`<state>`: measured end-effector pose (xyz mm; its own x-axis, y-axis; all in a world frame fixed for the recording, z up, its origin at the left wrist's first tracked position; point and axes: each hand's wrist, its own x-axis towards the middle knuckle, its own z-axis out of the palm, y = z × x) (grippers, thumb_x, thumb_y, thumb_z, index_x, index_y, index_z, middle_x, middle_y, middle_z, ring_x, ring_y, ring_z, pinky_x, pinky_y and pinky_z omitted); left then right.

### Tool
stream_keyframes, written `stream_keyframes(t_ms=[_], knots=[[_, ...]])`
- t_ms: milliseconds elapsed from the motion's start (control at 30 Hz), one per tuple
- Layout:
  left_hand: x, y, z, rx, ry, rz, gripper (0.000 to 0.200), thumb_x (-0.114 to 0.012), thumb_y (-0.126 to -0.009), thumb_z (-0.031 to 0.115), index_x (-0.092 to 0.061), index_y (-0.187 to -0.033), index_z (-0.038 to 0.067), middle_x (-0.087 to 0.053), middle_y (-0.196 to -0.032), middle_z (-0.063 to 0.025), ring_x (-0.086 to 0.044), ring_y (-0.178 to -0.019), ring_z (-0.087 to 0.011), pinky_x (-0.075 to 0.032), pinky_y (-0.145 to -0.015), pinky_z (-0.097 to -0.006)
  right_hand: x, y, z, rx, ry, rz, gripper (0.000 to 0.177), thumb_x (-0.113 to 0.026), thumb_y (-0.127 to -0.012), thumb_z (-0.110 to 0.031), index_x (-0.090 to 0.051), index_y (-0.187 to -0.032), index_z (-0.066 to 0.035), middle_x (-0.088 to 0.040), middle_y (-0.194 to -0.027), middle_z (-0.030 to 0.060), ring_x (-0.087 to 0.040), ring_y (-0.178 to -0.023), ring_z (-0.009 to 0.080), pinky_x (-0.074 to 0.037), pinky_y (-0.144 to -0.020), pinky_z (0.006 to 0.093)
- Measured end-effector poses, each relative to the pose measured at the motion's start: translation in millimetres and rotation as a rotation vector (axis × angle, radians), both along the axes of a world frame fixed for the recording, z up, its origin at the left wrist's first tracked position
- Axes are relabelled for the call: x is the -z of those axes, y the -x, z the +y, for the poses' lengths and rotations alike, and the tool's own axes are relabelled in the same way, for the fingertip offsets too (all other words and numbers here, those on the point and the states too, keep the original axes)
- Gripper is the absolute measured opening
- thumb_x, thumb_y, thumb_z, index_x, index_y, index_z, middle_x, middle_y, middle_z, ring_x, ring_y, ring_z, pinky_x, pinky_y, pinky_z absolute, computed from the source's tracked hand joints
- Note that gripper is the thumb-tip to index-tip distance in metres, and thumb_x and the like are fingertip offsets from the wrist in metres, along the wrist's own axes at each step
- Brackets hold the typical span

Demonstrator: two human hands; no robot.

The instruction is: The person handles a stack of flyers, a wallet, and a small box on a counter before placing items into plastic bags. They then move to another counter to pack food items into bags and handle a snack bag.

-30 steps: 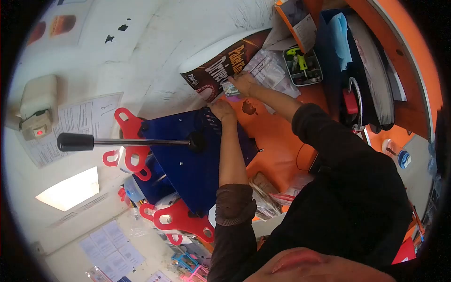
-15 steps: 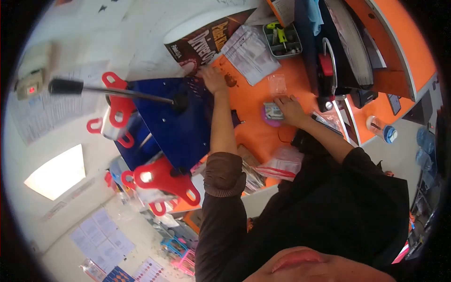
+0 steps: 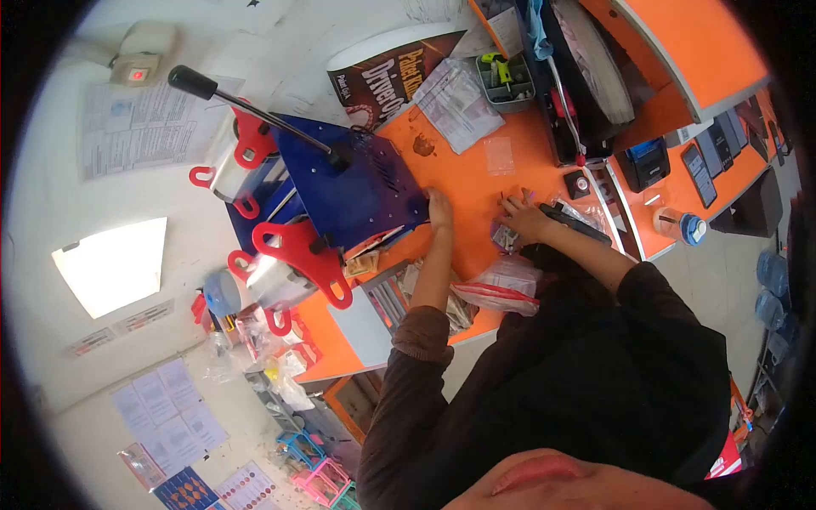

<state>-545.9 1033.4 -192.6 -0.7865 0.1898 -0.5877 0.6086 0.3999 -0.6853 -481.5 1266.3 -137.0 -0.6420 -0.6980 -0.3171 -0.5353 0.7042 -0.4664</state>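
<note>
My left hand (image 3: 439, 209) touches the right corner of a blue metal machine (image 3: 357, 183), its fingers extended along the panel's edge. The machine has a long black-tipped lever (image 3: 255, 119) and red brackets (image 3: 302, 251). To the right, my right hand (image 3: 525, 218) is open, fingers spread, beside a small purplish and grey item (image 3: 505, 238) on the orange desk (image 3: 467, 191). The palm partly hides what lies there. Just below it is a clear bag with a red stripe (image 3: 501, 285).
Papers (image 3: 459, 106) and a grey tray holding a yellow-green tool (image 3: 507, 81) lie at the back. A small clear packet (image 3: 500, 156) is nearer. On the right are a bottle (image 3: 680, 226), phones (image 3: 699, 174) and a black device (image 3: 643, 163). A poster (image 3: 391, 76) leans behind.
My left hand has moved from behind the machine to its right corner. My right hand has come off the small silver item and sits a little closer to my body. The view has shifted.
</note>
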Motion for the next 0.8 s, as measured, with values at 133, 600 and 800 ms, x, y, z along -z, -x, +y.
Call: stream_keyframes(t_ms=[133,600,800], knots=[[-0.3,-29.4,17.2,-0.261,-0.209,-0.176,0.032,-0.047,-0.088,0.020,-0.060,-0.112,0.004,-0.063,-0.109,-0.0138,-0.050,-0.118,-0.0266,-0.042,-0.092,-0.0502,-6.1,-20.8,9.0,0.159,0.074,-0.010,0.076,-0.077,-0.061,-0.037,-0.048,-0.127,-0.014,-0.037,-0.130,0.0180,-0.030,-0.127,0.0378,-0.015,-0.104,0.0648],[-19.5,-69.4,-42.4,-0.509,-0.574,-0.247,0.026,-0.056,-0.082,0.016,-0.064,-0.105,0.007,-0.066,-0.101,-0.0133,-0.066,-0.088,-0.0250,-0.055,-0.066,-0.0373,-44.9,-81.4,53.4,0.308,0.224,0.104,0.042,-0.069,-0.073,-0.022,-0.058,-0.111,-0.011,-0.046,-0.114,0.0130,-0.039,-0.116,0.0320,-0.026,-0.102,0.0533],[-36.0,-45.7,-38.9,-0.665,-0.636,-0.726,0.021,-0.055,-0.083,0.014,-0.067,-0.095,0.003,-0.066,-0.097,-0.0170,-0.065,-0.093,-0.0259,-0.050,-0.078,-0.0386,-51.1,-72.9,66.5,0.361,0.249,0.001,0.032,-0.066,-0.077,-0.018,-0.061,-0.108,-0.010,-0.050,-0.111,0.0122,-0.041,-0.115,0.0313,-0.033,-0.099,0.0479]])
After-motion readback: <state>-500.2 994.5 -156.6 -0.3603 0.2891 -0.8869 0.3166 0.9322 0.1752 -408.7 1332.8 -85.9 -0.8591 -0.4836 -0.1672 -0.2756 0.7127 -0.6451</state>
